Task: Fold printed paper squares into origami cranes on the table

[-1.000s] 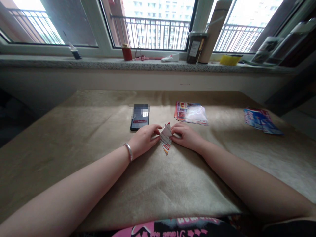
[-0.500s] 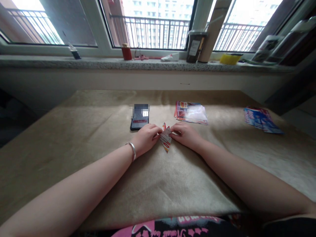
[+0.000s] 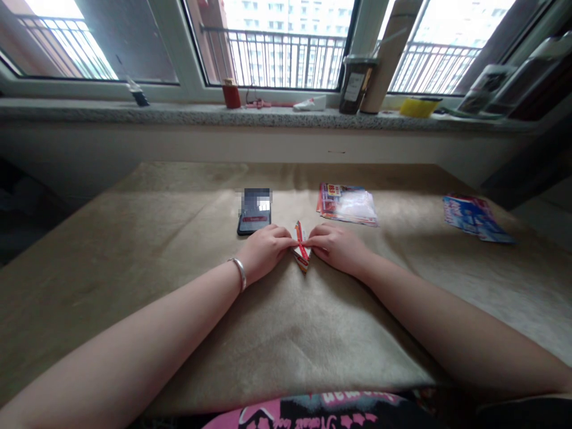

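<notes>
A small folded piece of printed paper (image 3: 304, 260), red, white and orange, lies between my hands on the cloth-covered table (image 3: 286, 333). It has a narrow diamond shape with one point toward me. My left hand (image 3: 268, 247), with a silver bangle at the wrist, pinches its left side between thumb and fingers. From the other side, my right hand (image 3: 333, 243) grips the right edge, its fingers curled. Both fingertips nearly meet over the paper's middle. The undersides of the fingers are hidden.
A phone (image 3: 254, 221) lies just beyond my left hand. Beyond my right hand is a stack of colourful printed sheets (image 3: 351, 205); more blue leaflets (image 3: 476, 219) lie far right. A stone windowsill (image 3: 187, 116) holds a red container (image 3: 231, 94), a dark tub (image 3: 355, 86) and a yellow item (image 3: 420, 107).
The paper's upper flap has been folded down at the middle, so the flat printed face has given way to a narrower shape with a red strip. My fingertips have come closer together.
</notes>
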### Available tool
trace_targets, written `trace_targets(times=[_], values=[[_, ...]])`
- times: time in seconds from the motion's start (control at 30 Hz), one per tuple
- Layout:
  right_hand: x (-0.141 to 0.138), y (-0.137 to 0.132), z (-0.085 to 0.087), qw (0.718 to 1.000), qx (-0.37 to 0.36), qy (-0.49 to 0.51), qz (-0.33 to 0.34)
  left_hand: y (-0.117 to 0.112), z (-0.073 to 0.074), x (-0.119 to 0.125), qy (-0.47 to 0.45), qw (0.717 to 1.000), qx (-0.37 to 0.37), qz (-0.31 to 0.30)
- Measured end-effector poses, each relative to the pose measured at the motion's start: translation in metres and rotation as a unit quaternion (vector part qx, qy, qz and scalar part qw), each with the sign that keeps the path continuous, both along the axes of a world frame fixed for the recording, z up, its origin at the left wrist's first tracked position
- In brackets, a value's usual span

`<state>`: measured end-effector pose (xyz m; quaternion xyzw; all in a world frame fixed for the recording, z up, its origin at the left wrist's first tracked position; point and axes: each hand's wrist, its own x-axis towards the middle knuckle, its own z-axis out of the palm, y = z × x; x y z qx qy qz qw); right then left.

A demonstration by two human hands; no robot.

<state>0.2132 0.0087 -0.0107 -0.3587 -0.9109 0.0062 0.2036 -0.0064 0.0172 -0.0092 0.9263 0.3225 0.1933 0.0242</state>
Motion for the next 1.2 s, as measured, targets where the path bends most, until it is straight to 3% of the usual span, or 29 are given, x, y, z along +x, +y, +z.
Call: trace_targets(times=[0.67,1.2], values=[[-0.004,-0.007,0.008,0.992,0.054,-0.113,0.01,-0.017,0.018,0.007,0.161,0.985,0.055,0.015],[-0.002,-0.016,0.015,0.992,0.023,-0.117,-0.042,-0.02,0.018,0.002,0.152,0.986,0.048,0.047]])
